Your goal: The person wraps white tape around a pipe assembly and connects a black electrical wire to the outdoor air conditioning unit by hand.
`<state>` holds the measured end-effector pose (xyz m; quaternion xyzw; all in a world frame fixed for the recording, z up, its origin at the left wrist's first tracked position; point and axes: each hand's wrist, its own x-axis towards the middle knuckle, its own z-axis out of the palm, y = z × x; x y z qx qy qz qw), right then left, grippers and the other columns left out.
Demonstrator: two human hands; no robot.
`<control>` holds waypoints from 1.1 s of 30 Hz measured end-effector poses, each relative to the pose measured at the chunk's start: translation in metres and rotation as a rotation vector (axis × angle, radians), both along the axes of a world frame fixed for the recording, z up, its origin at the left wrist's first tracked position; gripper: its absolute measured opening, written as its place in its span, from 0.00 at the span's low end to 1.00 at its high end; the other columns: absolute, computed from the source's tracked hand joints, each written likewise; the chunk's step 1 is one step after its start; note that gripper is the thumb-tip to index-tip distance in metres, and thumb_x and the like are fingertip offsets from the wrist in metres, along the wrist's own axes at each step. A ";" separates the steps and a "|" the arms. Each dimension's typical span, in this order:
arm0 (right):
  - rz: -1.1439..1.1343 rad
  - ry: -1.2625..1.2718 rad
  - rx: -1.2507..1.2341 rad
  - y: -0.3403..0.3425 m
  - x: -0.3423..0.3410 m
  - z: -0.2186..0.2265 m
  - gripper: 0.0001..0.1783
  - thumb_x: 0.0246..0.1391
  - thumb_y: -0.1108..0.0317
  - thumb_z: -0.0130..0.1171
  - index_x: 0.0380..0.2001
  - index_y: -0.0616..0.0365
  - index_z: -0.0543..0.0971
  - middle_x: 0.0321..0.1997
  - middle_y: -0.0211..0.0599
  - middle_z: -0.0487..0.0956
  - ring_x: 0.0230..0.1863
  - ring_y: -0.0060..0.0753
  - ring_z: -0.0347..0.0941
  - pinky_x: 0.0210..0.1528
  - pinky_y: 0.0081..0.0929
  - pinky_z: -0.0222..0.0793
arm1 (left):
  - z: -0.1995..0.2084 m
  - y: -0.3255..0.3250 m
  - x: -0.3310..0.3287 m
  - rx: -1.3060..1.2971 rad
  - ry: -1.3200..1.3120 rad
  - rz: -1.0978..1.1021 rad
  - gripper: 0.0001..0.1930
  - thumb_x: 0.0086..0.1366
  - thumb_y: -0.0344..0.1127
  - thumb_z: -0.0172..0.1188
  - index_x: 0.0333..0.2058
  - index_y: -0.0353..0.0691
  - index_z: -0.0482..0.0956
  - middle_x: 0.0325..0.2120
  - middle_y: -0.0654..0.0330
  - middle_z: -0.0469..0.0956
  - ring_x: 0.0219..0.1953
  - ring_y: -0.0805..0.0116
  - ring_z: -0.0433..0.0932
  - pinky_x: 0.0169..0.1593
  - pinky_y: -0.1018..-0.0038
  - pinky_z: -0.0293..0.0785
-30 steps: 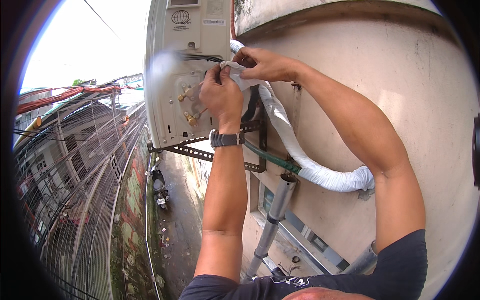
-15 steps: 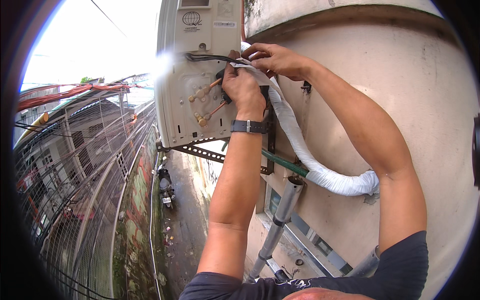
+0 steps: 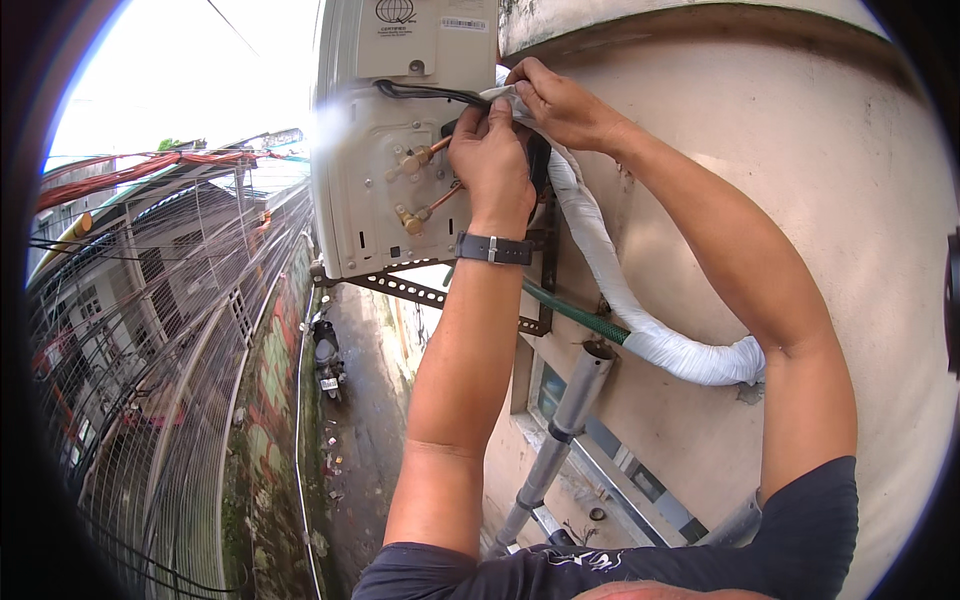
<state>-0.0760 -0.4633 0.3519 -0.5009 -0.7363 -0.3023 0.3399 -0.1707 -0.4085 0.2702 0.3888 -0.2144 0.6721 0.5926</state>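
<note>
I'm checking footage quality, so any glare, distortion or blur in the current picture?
Head view: sky blown out to white, glare washing over the left edge of the air-conditioner outdoor unit; same view: concrete ledge looks bowed, likely by the fisheye, corners black; same view: left hand and right hand reasonably sharp.

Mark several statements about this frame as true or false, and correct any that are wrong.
1. The left hand and right hand are both at a white strip. True.
2. A dark strap circles the right wrist. False: the dark strap is on the left one.
3. The white-wrapped line curves along the wall. True.
4. The brass valves are fixed to the wall. False: the brass valves sit on the beige unit.
5. The hose is red. False: the hose is green.
6. A motorcycle stands in the alley below. True.
</note>
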 end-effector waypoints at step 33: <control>0.076 -0.112 -0.092 -0.046 -0.025 -0.005 0.16 0.64 0.73 0.54 0.54 0.61 0.80 0.43 0.40 0.84 0.45 0.34 0.81 0.52 0.34 0.78 | -0.011 -0.008 -0.051 -0.041 0.311 0.390 0.17 0.70 0.30 0.65 0.50 0.22 0.75 0.37 0.55 0.82 0.38 0.70 0.82 0.42 0.74 0.84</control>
